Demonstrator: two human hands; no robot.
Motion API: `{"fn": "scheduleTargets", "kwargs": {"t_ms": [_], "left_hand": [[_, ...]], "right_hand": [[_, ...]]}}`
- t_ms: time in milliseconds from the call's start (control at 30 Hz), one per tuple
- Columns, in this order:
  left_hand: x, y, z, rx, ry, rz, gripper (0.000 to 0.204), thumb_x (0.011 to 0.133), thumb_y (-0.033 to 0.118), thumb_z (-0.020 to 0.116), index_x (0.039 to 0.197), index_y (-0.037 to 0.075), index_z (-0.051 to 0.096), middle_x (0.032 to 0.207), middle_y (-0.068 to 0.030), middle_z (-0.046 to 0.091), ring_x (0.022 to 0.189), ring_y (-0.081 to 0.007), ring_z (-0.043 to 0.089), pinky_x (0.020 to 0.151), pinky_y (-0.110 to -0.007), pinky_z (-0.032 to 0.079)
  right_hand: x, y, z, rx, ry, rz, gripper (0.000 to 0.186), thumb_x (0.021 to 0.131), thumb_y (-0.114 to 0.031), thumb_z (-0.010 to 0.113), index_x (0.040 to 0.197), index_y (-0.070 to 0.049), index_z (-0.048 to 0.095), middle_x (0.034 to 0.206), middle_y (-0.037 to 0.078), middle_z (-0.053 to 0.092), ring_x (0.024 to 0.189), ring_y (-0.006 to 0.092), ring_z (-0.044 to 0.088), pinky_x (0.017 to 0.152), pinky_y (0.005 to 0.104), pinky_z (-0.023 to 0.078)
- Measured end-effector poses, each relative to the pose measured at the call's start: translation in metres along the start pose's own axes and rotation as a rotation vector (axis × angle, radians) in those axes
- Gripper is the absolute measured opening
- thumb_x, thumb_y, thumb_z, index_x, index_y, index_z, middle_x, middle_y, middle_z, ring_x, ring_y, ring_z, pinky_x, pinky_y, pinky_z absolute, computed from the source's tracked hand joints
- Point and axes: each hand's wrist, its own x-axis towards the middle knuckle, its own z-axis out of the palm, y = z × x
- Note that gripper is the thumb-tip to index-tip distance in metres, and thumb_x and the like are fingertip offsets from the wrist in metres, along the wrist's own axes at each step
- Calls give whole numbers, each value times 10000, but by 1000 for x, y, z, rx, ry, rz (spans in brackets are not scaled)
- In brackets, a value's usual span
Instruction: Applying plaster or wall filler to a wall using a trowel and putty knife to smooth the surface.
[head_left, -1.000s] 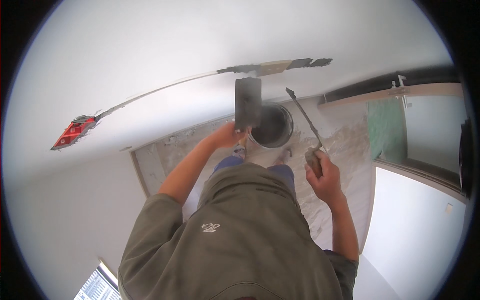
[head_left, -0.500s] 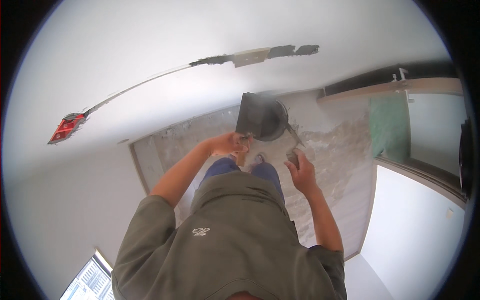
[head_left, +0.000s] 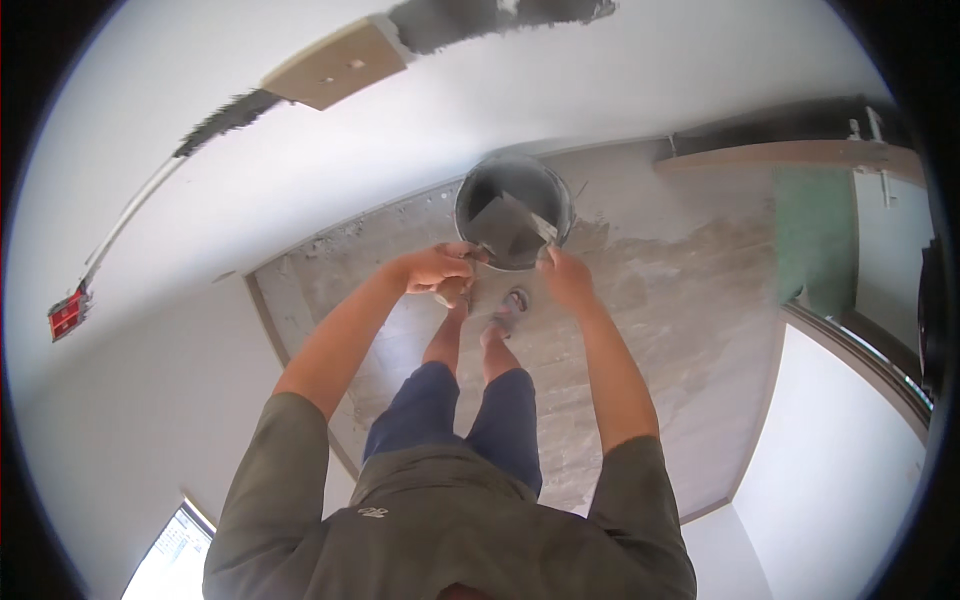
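A round black bucket [head_left: 472, 187] stands on the floor in front of my feet, close to the wall. My left hand [head_left: 440, 270] is closed round the tan handle of a flat, dark square plastering hawk [head_left: 497, 222], whose plate is over the bucket's mouth. At the bucket's right side, my right hand [head_left: 567, 275] grips a trowel [head_left: 543, 228]; its pale blade edge meets or overlaps the hawk's plate. Whether mortar lies on the plate is hard to make out. My fingers largely hide both handles.
On the white wall, a chased groove with grey filler [head_left: 228, 122] runs from a red box [head_left: 67, 315] to a beige cover plate [head_left: 335, 65]. Smeared concrete floor [head_left: 660, 310] surrounds my feet. A wooden ledge [head_left: 780, 152] and a green panel [head_left: 815, 220] are at the right.
I have leaned lower toward the bucket. The hawk has tilted and dropped to the bucket's mouth, and my right hand has moved in and up, bringing the trowel against or over it.
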Motion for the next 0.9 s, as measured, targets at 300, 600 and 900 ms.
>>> {"fn": "scheduleTargets", "kwargs": {"t_ms": [300,600,900], "left_hand": [[-1,-72,0,-230,283,159,405,919,204,598,1285,54,513,895,-57,600,776,-147,609,581,-314,513],[-74,-84,35,-255,275,758,401,921,223,655,1272,66,544,1128,-66,615,1050,-192,585,941,-357,451],[-51,2,6,236,1143,1011,305,835,173,700,1092,25,630,1071,-132,672,1018,-289,623,884,-387,476]], "right_hand": [[0,5,37,575,-198,411,486,943,-490,506,981,-8,560,708,128,597,563,247,611,525,385,500],[-77,-101,-61,964,-42,-29,256,1013,-291,482,1047,-43,540,846,33,588,702,109,579,603,252,467],[-57,-243,-88,824,72,-282,309,1008,-240,495,1196,2,532,1013,70,621,901,151,598,825,299,482]]}}
